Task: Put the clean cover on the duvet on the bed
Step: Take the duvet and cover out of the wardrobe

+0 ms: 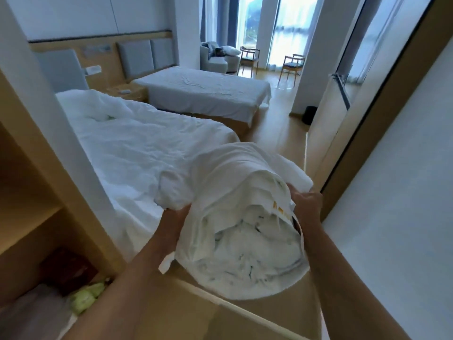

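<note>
1. Both hands grip the clean cover (235, 182): left hand (177, 217) clutches folds on the left side, fingers buried in cloth; right hand (307, 204) curls round the right rim of the opening.
2. Cover is bunched, held above a wooden ledge (257, 317), its open mouth facing the person.
3. Yellow tag (279, 210) sewn by the right rim; its writing is too blurred to read.
4. Duvet (137, 143) lies rumpled on the near bed (137, 227), just beyond the cover.
5. Judgement: find both far corners inside the cover first, keep the mouth wide, then match them to the duvet's corners.
6. Far bed (203, 89) carries only a sheet.
</note>
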Demonstrator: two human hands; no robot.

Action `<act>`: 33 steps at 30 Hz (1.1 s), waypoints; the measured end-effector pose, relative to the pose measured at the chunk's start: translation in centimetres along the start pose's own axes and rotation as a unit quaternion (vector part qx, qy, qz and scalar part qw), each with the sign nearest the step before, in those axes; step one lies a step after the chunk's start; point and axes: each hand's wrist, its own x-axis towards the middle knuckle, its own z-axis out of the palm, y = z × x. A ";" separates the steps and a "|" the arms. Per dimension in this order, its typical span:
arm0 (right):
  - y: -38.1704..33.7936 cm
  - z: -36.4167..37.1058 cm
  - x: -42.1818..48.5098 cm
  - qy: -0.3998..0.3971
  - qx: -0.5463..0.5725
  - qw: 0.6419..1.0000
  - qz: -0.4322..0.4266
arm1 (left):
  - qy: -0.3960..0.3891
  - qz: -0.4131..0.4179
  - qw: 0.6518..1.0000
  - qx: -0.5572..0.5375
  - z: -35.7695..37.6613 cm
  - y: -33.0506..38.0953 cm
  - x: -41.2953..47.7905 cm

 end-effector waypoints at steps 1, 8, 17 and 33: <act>-0.3 0.1 0.9 0.020 0.001 1.000 0.005 | -0.013 0.018 1.000 0.012 0.4 1.2 2.1; -1.3 1.9 10.7 0.142 0.018 0.989 0.024 | -0.074 0.102 0.992 0.003 5.8 8.6 18.1; -0.7 5.9 36.0 0.177 0.024 0.984 -0.009 | -0.143 0.145 0.979 0.011 17.7 17.0 42.5; 0.0 24.3 83.1 0.210 0.106 0.972 -0.007 | -0.171 0.150 0.973 -0.044 33.5 28.1 92.8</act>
